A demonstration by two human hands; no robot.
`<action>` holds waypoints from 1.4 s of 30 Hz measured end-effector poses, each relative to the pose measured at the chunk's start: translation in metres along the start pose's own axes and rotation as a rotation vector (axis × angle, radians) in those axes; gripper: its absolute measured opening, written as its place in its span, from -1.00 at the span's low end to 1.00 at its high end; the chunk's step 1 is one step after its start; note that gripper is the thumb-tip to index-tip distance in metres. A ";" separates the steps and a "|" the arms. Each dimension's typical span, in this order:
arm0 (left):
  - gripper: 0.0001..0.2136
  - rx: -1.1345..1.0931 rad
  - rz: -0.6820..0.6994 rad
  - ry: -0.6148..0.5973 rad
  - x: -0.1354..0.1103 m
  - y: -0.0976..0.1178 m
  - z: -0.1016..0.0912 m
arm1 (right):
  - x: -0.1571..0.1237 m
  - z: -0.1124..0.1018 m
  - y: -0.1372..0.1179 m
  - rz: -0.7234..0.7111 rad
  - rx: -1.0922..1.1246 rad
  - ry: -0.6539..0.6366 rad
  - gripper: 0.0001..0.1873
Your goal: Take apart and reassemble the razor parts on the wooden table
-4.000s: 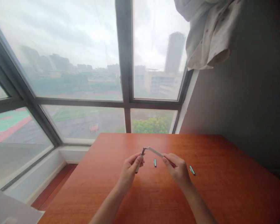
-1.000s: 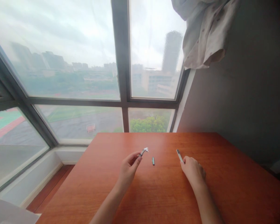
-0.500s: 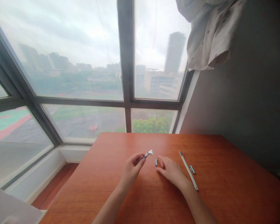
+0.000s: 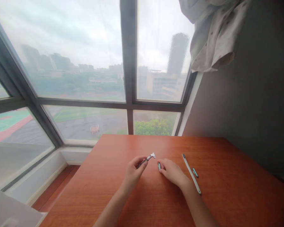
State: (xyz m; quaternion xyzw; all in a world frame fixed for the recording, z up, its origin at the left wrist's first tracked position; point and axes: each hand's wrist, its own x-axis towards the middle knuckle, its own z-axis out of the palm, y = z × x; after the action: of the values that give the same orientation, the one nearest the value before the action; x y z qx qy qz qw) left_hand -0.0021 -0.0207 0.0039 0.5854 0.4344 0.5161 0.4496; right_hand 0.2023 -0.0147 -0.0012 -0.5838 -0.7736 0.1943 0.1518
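Left hand [image 4: 132,171] pinches small metal razor head [image 4: 149,157] raised off table [image 4: 227,195], right hand [image 4: 171,171] fingertips closing on teal cartridge [image 4: 159,166], white handle [image 4: 191,173] lying beside.

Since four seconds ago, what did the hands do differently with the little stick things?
The right hand let go of the long white stick, which now lies on the table, then moved left to the small teal piece, fingertips on it. The left hand still holds the metal-tipped piece, now alone. The second teal piece stayed put.
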 end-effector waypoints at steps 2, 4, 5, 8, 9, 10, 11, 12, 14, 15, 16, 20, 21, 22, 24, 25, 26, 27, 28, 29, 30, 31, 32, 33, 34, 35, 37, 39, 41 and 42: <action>-0.74 0.013 -0.001 -0.001 0.000 0.000 0.000 | -0.004 0.002 0.002 -0.017 0.016 0.010 -0.84; -0.74 0.022 -0.005 -0.005 0.000 0.001 0.000 | -0.007 0.003 0.004 -0.047 0.047 0.015 -0.84; -0.74 0.022 -0.007 -0.007 0.000 0.001 0.000 | -0.009 0.004 0.006 -0.062 0.063 0.016 -0.84; -0.74 0.012 -0.015 -0.007 0.000 0.000 0.000 | -0.013 0.004 0.008 -0.094 0.101 0.019 -0.84; -0.74 0.009 -0.015 -0.008 0.000 0.000 0.000 | -0.015 0.004 0.008 -0.096 0.111 0.022 -0.83; -0.74 0.007 -0.016 -0.009 0.000 0.000 0.000 | -0.016 0.003 0.008 -0.094 0.117 0.025 -0.83; -0.73 0.006 -0.019 -0.009 0.000 0.000 -0.001 | -0.016 0.002 0.007 -0.089 0.118 0.023 -0.83; -0.73 0.005 -0.023 -0.009 0.000 0.000 -0.001 | -0.017 0.002 0.006 -0.082 0.112 0.021 -0.85; -0.72 0.001 -0.034 -0.004 0.000 -0.001 -0.001 | -0.018 0.000 0.004 -0.076 0.092 0.016 -0.89; -0.72 -0.001 -0.037 0.001 0.000 -0.001 -0.001 | -0.018 -0.001 0.003 -0.074 0.084 0.016 -0.91; -0.72 -0.002 -0.039 0.003 0.001 -0.001 -0.001 | -0.018 -0.001 0.002 -0.070 0.080 0.020 -0.92; -0.72 0.001 -0.027 0.007 0.001 -0.003 -0.001 | -0.016 0.001 0.002 -0.023 0.064 0.032 -0.95; -0.72 -0.002 -0.025 0.006 0.001 -0.003 -0.001 | -0.015 0.002 0.002 -0.015 0.059 0.033 -0.95; -0.73 -0.006 -0.023 0.005 0.001 -0.004 -0.001 | -0.015 0.003 0.002 -0.011 0.055 0.036 -0.95; -0.73 -0.013 -0.018 -0.003 0.001 -0.004 -0.001 | -0.013 0.005 0.002 -0.012 0.061 0.046 -0.94; -0.73 -0.014 -0.015 -0.007 0.001 -0.004 -0.001 | -0.013 0.006 0.001 -0.015 0.072 0.057 -0.94; -0.73 -0.015 -0.014 -0.011 0.001 -0.003 -0.001 | -0.012 0.006 0.001 -0.021 0.092 0.071 -0.94; -0.73 -0.017 -0.014 -0.015 0.001 -0.003 -0.001 | -0.011 0.006 0.000 -0.031 0.125 0.089 -0.94; -0.73 -0.020 -0.015 -0.019 0.001 -0.003 0.000 | -0.010 0.006 -0.001 -0.046 0.171 0.116 -0.95; -0.73 -0.024 -0.017 -0.022 0.001 -0.003 0.000 | -0.009 0.006 -0.001 -0.061 0.233 0.148 -0.95; -0.73 -0.029 -0.017 -0.025 0.001 -0.003 0.001 | -0.008 0.005 -0.002 -0.075 0.304 0.183 -0.90; -0.73 -0.034 -0.017 -0.028 0.000 -0.003 0.001 | -0.008 0.005 -0.002 -0.083 0.379 0.218 -0.83; -0.73 -0.039 -0.017 -0.032 0.000 -0.004 0.002 | -0.007 0.004 -0.002 -0.084 0.456 0.252 -0.75; -0.72 -0.044 -0.017 -0.034 0.000 -0.003 0.003 | -0.007 0.003 -0.002 -0.077 0.533 0.284 -0.69; -0.72 -0.052 -0.017 -0.036 -0.001 -0.003 0.003 | -0.007 0.002 -0.002 -0.067 0.615 0.307 -0.65; -0.72 -0.060 -0.020 -0.040 -0.001 -0.002 0.004 | -0.007 0.001 -0.003 -0.053 0.704 0.323 -0.62; -0.71 -0.082 -0.027 -0.047 -0.003 0.000 0.005 | -0.008 -0.002 -0.004 -0.024 0.902 0.336 -0.58; -0.70 -0.097 -0.037 -0.056 -0.004 0.002 0.006 | -0.011 -0.006 -0.007 -0.006 1.100 0.326 -0.55; -0.71 -0.113 -0.039 -0.063 -0.005 0.003 0.007 | -0.014 -0.008 -0.011 -0.005 1.274 0.299 -0.54; -0.71 -0.122 -0.035 -0.068 -0.006 0.004 0.007 | -0.015 -0.009 -0.013 -0.008 1.349 0.275 -0.54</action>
State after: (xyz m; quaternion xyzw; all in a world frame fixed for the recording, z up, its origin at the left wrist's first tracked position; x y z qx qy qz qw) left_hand 0.0050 -0.0278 0.0058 0.5664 0.3969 0.5134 0.5080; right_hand 0.1993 -0.0309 0.0125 -0.3780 -0.4594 0.5570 0.5795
